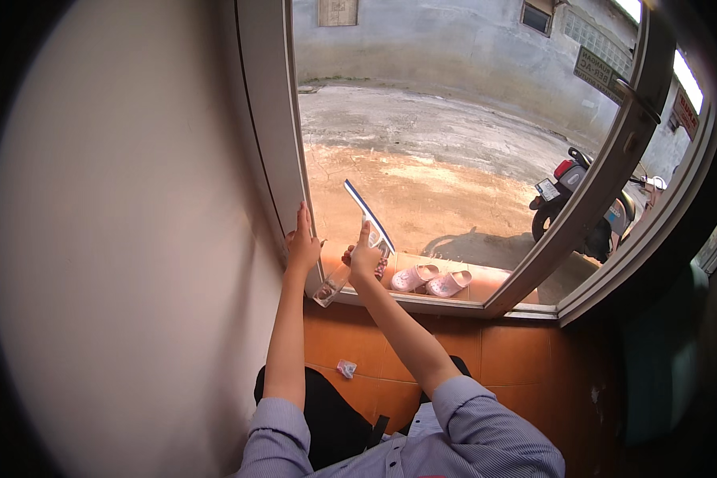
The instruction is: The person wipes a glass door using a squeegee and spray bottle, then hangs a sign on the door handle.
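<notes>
My right hand (365, 260) grips a squeegee with a clear spray bottle as its handle (332, 287). The white head and dark blue blade (358, 202) tilt across the lower glass pane (418, 131), with my thumb laid up along the head. I cannot tell whether the blade touches the glass. To the left, my left hand (303, 245) rests against the pale upright of the glass door's frame (270, 119), some fingers pointing up, and appears to hold nothing.
A plain wall (125, 239) runs close along my left. Small crumpled packaging (346, 368) lies on the orange tiled floor (514, 352). Behind the glass are pink clogs (415, 278) and a parked motorbike (573, 191). A curved door handle (638, 101) and a sign (597, 74) are at right.
</notes>
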